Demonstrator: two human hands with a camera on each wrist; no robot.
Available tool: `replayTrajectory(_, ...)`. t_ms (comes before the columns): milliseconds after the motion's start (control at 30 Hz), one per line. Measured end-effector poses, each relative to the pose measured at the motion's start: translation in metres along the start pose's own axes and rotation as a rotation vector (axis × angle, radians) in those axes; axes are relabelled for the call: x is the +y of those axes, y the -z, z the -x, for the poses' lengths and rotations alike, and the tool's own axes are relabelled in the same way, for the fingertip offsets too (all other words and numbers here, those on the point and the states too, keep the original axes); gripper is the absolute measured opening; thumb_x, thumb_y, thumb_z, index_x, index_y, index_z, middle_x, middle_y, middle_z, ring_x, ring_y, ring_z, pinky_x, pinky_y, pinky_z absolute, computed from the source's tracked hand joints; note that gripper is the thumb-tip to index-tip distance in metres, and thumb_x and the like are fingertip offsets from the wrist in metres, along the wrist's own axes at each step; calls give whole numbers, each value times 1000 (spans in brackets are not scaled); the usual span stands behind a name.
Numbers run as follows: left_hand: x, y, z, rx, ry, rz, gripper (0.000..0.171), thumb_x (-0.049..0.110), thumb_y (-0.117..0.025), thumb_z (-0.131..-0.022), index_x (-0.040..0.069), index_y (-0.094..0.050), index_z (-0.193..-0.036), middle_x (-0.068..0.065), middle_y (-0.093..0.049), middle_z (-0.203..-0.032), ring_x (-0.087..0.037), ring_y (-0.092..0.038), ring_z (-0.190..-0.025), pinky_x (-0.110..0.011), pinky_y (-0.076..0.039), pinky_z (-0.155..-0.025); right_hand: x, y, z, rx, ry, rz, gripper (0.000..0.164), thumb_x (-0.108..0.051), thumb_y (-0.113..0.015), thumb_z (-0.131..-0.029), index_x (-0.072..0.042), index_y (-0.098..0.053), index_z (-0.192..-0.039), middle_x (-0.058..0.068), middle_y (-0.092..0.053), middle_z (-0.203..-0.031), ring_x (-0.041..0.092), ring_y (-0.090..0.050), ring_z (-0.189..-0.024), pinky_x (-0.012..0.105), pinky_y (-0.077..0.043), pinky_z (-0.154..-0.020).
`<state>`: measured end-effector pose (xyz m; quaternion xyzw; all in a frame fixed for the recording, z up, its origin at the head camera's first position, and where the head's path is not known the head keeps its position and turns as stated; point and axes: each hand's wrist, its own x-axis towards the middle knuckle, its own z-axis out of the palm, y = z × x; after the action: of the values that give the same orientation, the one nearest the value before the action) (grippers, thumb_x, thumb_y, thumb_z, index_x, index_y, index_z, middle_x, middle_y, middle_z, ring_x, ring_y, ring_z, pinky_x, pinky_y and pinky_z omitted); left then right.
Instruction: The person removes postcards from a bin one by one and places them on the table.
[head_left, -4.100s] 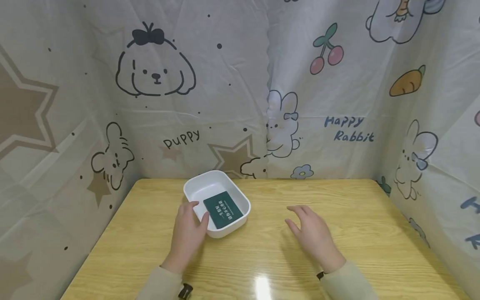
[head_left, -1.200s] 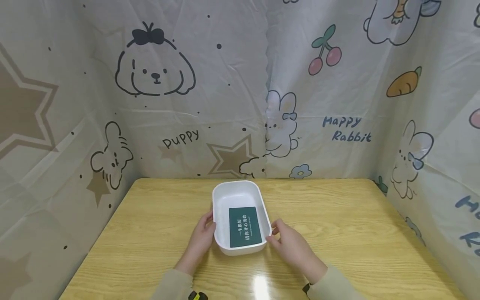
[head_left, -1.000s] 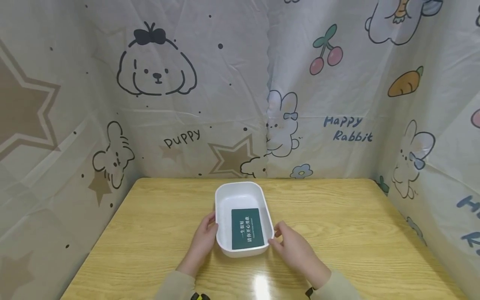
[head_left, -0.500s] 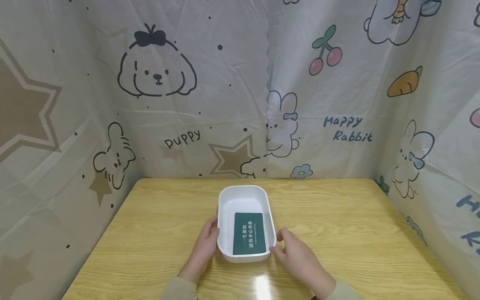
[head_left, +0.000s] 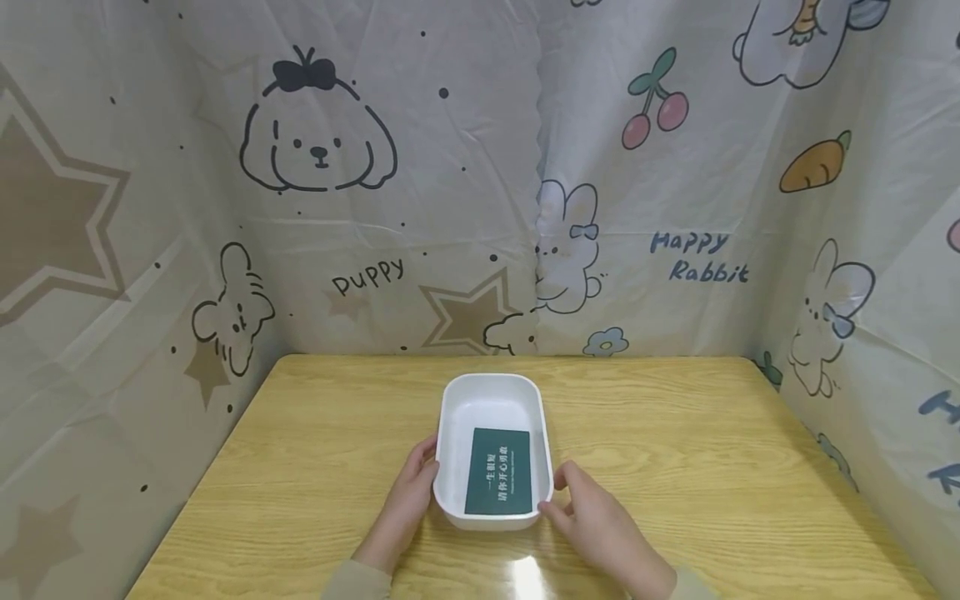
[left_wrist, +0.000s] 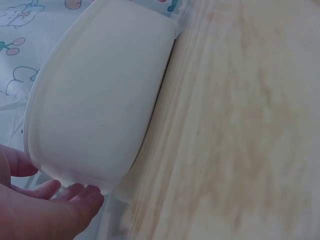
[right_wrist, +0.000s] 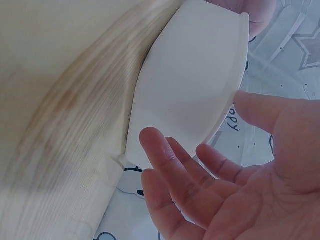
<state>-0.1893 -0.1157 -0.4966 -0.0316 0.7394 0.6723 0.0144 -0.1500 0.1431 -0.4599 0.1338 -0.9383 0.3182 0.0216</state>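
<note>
A white rounded rectangular container [head_left: 492, 390] stands on the table, its long sides pointing away from me. Inside, toward its near end, lies a flat dark green booklet [head_left: 498, 472] with white lettering. My left hand [head_left: 405, 504] holds the container's left side; its thumb is near the rim and its fingers lie against the outer wall [left_wrist: 95, 90]. At the near right corner my right hand [head_left: 600, 525] holds it, thumb tip at the rim. In the right wrist view, that hand's loosely bent fingers [right_wrist: 172, 165] lie along the outer wall [right_wrist: 187, 75].
The wood-grain table [head_left: 675, 433] extends on both sides of the container. A pale cloth [head_left: 465, 150] with cartoon drawings hangs behind the table and along both sides. A bright light reflection [head_left: 527, 575] shows at the near edge.
Earlier only my left hand was at the tilted container, farther back and left. Both hands then held it; it has come right and toward me and now stands straighter, the booklet inside.
</note>
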Motion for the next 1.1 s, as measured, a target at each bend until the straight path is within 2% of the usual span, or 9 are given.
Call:
replayTrajectory(400,2,2,7,-10,-4,-31,48,15,-40,-98,6,-36,-145,-24,-39,-148,-36,-31,-135,-60,-24,-113,3,1,4,-39,-25,-37,31,-35,-66,-86,-15,-49,-103,2,-66,-86,5,-59,-67,31,-52,-57)
replayTrajectory(667,-1,5,5,-30,-14,-30,48,15,-42,-98,6,-36,-144,-23,-40,-148,-36,-30,-135,-60,-23,-113,0,2,7,-33,-24,-46,33,-36,-67,-85,-14,-50,-102,3,-65,-84,7,-58,-67,32,-51,-56)
replayTrajectory(1100,1,2,10,-14,-13,-35,48,15,-41,-98,5,-36,-145,-24,-40,-147,-36,-31,-135,-59,-24,-113,0,1,8,-36,-48,-53,34,-37,-68,-84,-15,-50,-103,1,-64,-82,7,-57,-67,32,-50,-57)
